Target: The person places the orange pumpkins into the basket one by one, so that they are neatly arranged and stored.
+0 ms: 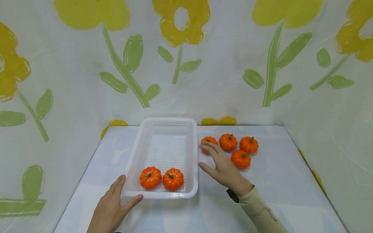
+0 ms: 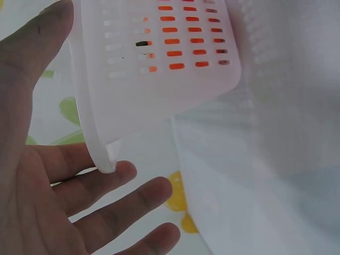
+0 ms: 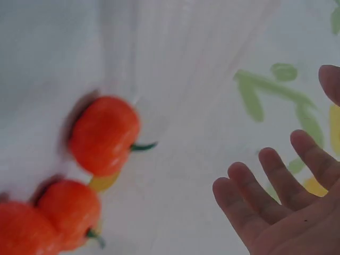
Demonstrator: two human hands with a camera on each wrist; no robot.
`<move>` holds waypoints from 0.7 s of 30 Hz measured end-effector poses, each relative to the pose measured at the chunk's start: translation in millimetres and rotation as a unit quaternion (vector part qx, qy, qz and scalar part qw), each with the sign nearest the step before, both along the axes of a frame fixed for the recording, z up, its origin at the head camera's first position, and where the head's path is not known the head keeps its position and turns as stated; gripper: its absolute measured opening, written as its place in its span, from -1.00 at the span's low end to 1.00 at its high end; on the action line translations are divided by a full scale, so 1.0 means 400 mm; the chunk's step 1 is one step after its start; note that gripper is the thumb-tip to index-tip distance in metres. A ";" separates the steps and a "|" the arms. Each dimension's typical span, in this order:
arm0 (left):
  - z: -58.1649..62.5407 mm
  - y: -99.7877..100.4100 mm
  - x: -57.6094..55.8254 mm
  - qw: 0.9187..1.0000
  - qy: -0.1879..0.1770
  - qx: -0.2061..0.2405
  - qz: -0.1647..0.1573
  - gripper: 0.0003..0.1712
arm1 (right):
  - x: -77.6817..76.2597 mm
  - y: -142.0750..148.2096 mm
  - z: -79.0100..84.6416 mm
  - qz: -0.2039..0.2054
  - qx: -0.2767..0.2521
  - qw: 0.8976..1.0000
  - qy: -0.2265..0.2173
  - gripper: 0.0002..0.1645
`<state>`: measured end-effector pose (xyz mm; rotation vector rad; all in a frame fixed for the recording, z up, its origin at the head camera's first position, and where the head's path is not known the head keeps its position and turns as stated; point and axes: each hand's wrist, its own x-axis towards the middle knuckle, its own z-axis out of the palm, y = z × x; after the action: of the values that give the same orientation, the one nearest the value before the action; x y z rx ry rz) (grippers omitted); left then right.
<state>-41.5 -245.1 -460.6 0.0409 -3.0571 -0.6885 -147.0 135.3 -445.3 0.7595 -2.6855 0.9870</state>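
A white perforated plastic basket [image 1: 157,194] holds two small orange pumpkins with green stems: a left one [image 1: 150,178] and a right one [image 1: 173,180], side by side at the near end. My left hand [image 1: 112,204] rests at the basket's near left corner, thumb at the front rim and fingers along the side. In the left wrist view those fingers are extended around the rim corner. To the basket's right, my right hand [image 1: 222,166] hovers with spread fingers, overlapping the leftmost table pumpkin [image 1: 210,139] in the head view. The right wrist view shows its palm holding nothing.
Several more pumpkins stand close together on the white table [image 1: 233,200] right of the basket: a back one [image 1: 227,142], a far right one [image 1: 249,145] and a nearer one [image 1: 240,160]. A flower-print cloth [image 1: 215,84] hangs behind and along both sides.
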 end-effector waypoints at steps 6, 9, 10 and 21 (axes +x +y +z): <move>-0.004 -0.001 -0.001 1.000 -0.008 0.005 0.001 0.30 | 0.002 0.108 -0.044 -0.053 -0.001 0.999 0.003 -0.23; -0.008 0.001 -0.003 1.000 -0.007 0.006 -0.001 0.31 | 0.010 0.162 -0.065 -0.089 0.007 0.996 -0.008 -0.22; -0.009 0.002 -0.003 1.000 -0.006 0.006 -0.002 0.31 | 0.012 0.179 -0.072 -0.100 0.011 0.995 -0.011 -0.22; -0.003 0.001 -0.002 1.000 -0.010 0.003 -0.002 0.30 | 0.019 0.322 -0.114 -0.194 0.036 0.979 -0.061 -0.10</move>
<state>-42.2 -244.8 -461.8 0.0416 -3.0743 -0.7018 -139.2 263.9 -491.1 0.1736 -2.8301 0.8626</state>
